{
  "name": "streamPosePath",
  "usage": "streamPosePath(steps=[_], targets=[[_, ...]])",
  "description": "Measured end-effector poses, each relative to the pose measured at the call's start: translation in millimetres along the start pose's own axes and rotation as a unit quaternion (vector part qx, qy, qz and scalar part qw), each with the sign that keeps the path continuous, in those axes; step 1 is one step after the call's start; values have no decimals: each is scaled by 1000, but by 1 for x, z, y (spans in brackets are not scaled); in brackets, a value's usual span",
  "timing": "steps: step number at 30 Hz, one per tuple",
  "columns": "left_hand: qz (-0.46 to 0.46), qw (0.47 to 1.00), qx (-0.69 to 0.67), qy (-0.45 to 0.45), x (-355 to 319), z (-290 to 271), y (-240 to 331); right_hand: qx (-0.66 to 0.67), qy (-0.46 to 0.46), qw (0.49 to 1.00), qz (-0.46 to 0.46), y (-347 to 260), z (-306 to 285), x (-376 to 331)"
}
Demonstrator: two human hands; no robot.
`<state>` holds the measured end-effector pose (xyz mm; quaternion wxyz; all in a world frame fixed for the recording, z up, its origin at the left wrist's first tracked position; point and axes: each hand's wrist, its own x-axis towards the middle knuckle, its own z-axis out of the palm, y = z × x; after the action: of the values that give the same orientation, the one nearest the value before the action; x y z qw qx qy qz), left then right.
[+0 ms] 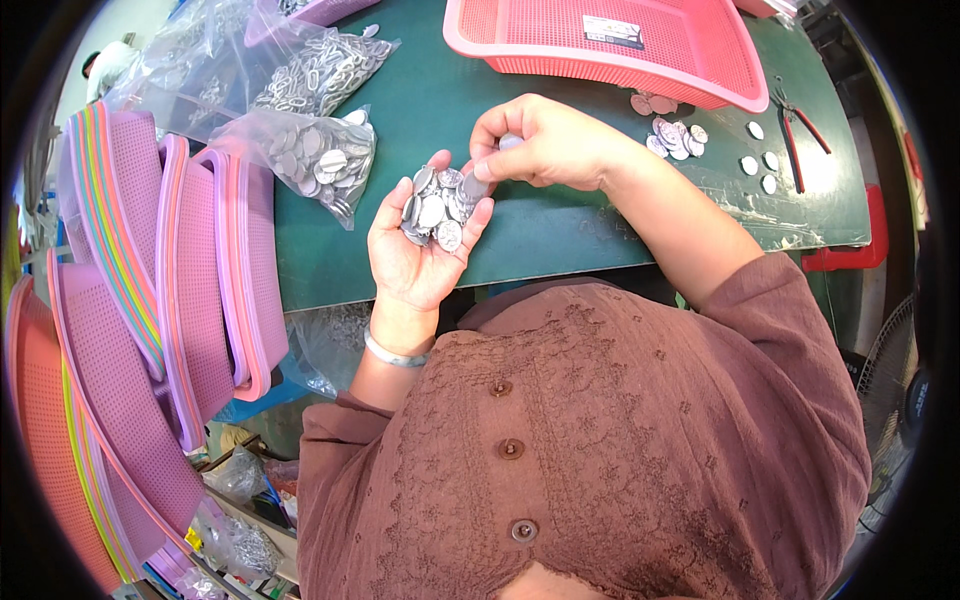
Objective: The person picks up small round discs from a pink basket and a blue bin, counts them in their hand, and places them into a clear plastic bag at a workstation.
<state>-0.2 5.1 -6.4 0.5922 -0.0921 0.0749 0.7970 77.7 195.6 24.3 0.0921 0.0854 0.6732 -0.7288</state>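
Observation:
My left hand point(415, 255) is palm up over the near edge of the green table point(560, 230), cupping a heap of small round metal discs point(435, 205). My right hand point(535, 140) hovers just beside it, fingers pinched on a disc point(510, 142), its fingertips touching the heap. A silver bracelet point(395, 352) circles my left wrist.
A clear bag of discs point(320, 160) and a bag of metal rings point(325, 70) lie at the table's left. A pink mesh basket point(620, 45) stands at the back, loose discs point(675, 135) and red-handled pliers point(800, 125) to the right. Stacked pink and orange baskets point(150, 300) lean on the left.

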Motion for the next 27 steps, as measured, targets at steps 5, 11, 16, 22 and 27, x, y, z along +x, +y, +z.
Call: streamPosePath(steps=[5, 11, 16, 22, 27], targets=[[-3, 1000, 9, 9, 0, 1, -1, 146, 12, 989, 11, 8, -5, 4], [-8, 1000, 12, 3, 0, 4, -4, 237, -15, 971, -13, 13, -10, 6], [-31, 999, 23, -21, 0, -1, -1, 191, 7, 981, -6, 4, -7, 2], [-19, 999, 34, -7, 0, -1, 0, 51, -12, 997, -60, -2, 5, -2], [1, 999, 38, 15, 1, 4, -3, -252, 11, 951, -180, -1, 9, -4]])
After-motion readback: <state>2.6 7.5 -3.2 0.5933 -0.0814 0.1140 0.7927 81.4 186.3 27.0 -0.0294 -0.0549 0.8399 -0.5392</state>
